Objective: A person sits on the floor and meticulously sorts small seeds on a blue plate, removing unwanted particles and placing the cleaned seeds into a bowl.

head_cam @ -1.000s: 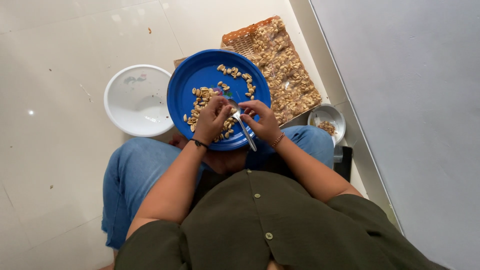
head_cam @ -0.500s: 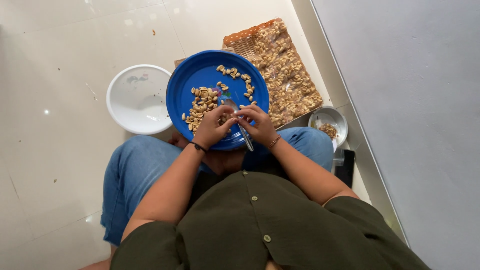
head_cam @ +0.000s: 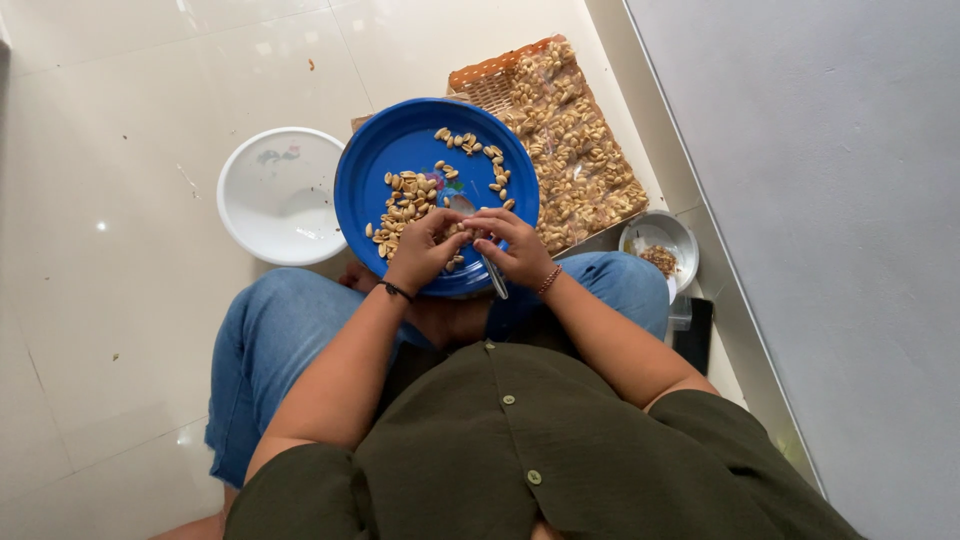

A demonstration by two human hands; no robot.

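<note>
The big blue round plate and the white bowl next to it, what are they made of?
The big blue round plate looks like glossy plastic: even bright colour, soft sheen, thin rim. The white round bowl seems plastic too, smooth and slightly shiny, though enamel or melamine cannot be ruled out.

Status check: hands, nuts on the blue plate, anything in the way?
Left hand and right hand meet, pinching one pale nut; right also grips a thin metal knife. Round blue plastic plate on lap. Nothing obstructing.
</note>
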